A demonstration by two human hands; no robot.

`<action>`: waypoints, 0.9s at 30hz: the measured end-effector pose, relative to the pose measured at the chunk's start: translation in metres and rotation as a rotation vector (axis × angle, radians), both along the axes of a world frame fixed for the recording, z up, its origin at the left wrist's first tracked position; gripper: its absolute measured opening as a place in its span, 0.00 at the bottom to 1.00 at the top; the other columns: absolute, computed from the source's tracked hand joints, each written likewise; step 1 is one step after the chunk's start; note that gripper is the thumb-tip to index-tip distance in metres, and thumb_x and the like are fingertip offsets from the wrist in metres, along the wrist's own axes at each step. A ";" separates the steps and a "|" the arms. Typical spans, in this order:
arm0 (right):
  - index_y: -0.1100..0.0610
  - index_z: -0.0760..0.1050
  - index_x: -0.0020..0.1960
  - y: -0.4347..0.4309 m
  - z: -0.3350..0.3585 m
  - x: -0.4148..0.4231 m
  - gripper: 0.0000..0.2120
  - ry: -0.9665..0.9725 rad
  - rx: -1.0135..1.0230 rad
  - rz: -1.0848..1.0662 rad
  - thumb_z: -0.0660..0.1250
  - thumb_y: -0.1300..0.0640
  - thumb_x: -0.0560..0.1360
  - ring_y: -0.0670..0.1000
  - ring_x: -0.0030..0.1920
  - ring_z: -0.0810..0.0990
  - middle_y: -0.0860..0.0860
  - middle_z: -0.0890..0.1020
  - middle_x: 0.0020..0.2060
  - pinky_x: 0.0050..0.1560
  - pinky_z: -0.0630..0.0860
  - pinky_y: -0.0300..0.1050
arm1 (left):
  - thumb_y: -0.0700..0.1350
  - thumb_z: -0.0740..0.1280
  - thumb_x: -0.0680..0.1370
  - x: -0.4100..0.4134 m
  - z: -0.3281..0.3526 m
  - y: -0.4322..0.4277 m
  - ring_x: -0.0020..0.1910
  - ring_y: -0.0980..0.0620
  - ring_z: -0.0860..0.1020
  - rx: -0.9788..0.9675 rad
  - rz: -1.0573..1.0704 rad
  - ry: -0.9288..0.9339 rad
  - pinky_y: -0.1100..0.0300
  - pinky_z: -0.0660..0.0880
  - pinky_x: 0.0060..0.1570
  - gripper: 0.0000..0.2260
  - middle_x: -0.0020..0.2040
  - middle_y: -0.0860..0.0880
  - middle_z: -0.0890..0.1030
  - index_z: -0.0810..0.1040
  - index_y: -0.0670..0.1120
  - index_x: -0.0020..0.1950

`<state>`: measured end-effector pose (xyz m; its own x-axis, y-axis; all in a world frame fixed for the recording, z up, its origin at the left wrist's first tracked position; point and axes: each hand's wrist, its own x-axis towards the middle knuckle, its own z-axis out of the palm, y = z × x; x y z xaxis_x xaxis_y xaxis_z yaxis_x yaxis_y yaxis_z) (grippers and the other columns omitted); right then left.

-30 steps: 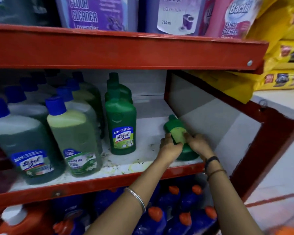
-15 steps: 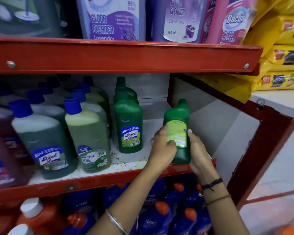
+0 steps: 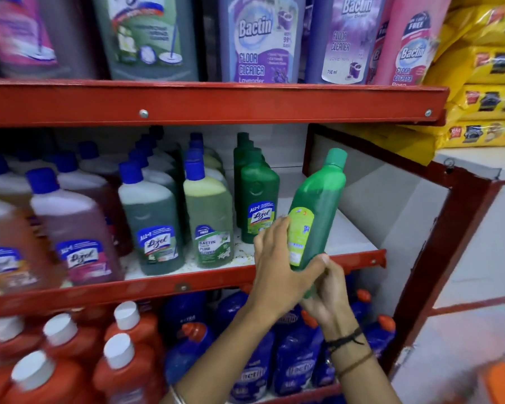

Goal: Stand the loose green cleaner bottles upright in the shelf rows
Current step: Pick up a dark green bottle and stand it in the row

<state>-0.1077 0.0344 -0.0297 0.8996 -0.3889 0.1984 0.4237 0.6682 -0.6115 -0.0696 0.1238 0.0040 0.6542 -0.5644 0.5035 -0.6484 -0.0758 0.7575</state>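
A loose green cleaner bottle (image 3: 318, 205) with a green cap and a lime label is lifted off the middle shelf (image 3: 356, 231), tilted with its top to the right. My right hand (image 3: 328, 295) grips its base from below. My left hand (image 3: 274, 266) presses against its lower left side and label. A row of upright green Lizol bottles (image 3: 258, 196) stands just left of it, running back into the shelf.
Rows of blue-capped green and purple bottles (image 3: 152, 223) fill the shelf's left part. A red shelf beam (image 3: 216, 102) runs above, a red upright (image 3: 438, 252) at right. Orange and blue bottles (image 3: 292, 357) stand below. Yellow packs (image 3: 490, 71) lie at the upper right.
The green bottle went from lying on the shelf, to upright at its front edge, to lifted clear and tilted right. Both hands rose with it, the right one moving under its base.
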 end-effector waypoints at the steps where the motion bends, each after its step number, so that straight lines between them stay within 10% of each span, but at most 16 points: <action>1: 0.59 0.83 0.49 -0.001 0.003 0.000 0.25 0.001 -0.031 -0.004 0.79 0.54 0.53 0.53 0.42 0.85 0.56 0.86 0.43 0.42 0.83 0.45 | 0.63 0.63 0.65 0.003 0.003 0.003 0.64 0.58 0.59 -0.008 -0.011 0.008 0.67 0.58 0.66 0.34 0.64 0.54 0.64 0.62 0.55 0.70; 5: 0.60 0.75 0.62 -0.006 0.019 0.012 0.19 0.002 -0.265 -0.129 0.67 0.53 0.73 0.52 0.52 0.82 0.55 0.84 0.53 0.51 0.80 0.43 | 0.60 0.63 0.68 0.027 0.014 0.013 0.58 0.57 0.69 -0.051 -0.090 0.115 0.70 0.65 0.59 0.25 0.54 0.51 0.69 0.71 0.56 0.65; 12: 0.60 0.70 0.64 -0.027 0.029 0.049 0.20 0.165 -0.696 -0.460 0.68 0.63 0.73 0.45 0.43 0.83 0.50 0.80 0.53 0.35 0.79 0.37 | 0.50 0.64 0.72 0.080 -0.002 0.004 0.63 0.53 0.76 -0.074 -0.006 0.214 0.49 0.72 0.65 0.27 0.64 0.48 0.78 0.65 0.51 0.71; 27: 0.58 0.70 0.62 -0.042 -0.010 0.077 0.19 0.278 -0.840 -0.501 0.67 0.65 0.73 0.35 0.45 0.81 0.45 0.80 0.50 0.42 0.77 0.32 | 0.35 0.59 0.77 0.089 -0.046 -0.019 0.64 0.48 0.73 -0.048 0.234 0.167 0.49 0.72 0.65 0.24 0.66 0.44 0.75 0.62 0.48 0.72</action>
